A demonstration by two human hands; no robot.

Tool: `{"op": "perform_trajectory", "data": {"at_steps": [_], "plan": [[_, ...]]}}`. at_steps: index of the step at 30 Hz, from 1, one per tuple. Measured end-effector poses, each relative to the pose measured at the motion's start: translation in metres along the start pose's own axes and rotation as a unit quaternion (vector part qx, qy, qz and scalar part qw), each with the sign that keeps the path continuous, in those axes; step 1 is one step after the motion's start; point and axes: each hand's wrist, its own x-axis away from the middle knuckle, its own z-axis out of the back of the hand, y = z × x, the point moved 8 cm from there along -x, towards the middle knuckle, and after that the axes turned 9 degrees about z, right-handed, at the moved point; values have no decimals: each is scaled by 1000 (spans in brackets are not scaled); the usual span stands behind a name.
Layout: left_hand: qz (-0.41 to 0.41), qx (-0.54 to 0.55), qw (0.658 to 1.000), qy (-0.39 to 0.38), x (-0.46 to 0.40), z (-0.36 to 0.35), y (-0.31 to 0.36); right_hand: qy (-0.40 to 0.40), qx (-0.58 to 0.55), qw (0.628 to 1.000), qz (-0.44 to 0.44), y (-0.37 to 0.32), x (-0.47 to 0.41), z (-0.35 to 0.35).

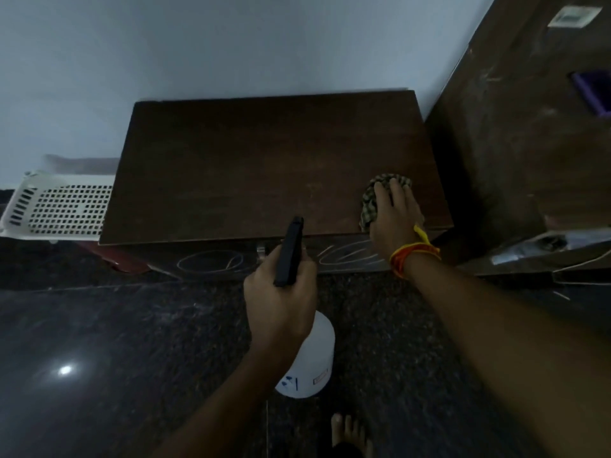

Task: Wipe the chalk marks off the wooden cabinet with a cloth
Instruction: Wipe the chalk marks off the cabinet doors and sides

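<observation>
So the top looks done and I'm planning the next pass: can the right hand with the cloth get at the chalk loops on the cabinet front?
Probably yes: the right hand presses the checked cloth at the top's front edge, directly above the chalk loops, with nothing between.

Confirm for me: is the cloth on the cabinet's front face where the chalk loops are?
No, the right hand presses the checked cloth on the cabinet top, above the chalk loops.

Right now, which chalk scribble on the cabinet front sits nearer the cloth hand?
The right-hand chalk loop, directly below the right hand pressing the checked cloth. The left loop lies beyond the spray bottle.
</observation>
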Motion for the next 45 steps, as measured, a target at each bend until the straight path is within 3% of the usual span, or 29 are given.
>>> {"op": "perform_trajectory", "data": {"at_steps": [9, 22, 34, 45], "plan": [[2, 5, 999, 36, 9, 4, -53, 57, 0, 998, 5, 2, 0, -3], [-101, -4, 994, 43, -7, 24, -128, 195, 46, 980, -13, -19, -10, -4], [-193, 41, 978, 70, -32, 52, -242, 205, 19, 978, 37, -108, -14, -25], [-233, 24, 970, 59, -33, 94, -278, 283, -40, 952, 113, -187, 19, -44]]}}
